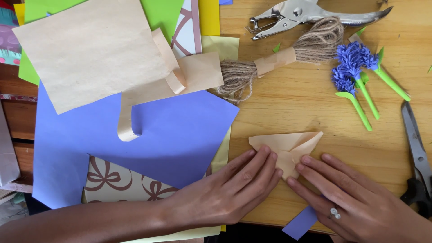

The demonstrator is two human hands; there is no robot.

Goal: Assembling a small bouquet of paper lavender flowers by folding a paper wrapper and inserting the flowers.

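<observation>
A small folded piece of tan paper (288,145) lies on the wooden table (306,99). My left hand (234,189) lies flat with its fingertips pressing the paper's lower left part. My right hand (355,198), wearing a ring, presses the paper's lower right edge with its fingertips. Neither hand grips anything; both hold the fold flat against the table.
Sheets of blue (171,135), tan (94,49) and green paper cover the left. A twine bundle (274,63), a metal hole punch (306,15), three purple paper flowers with green stems (355,76) and scissors (416,153) lie around. A blue scrap (300,222) sits at the front edge.
</observation>
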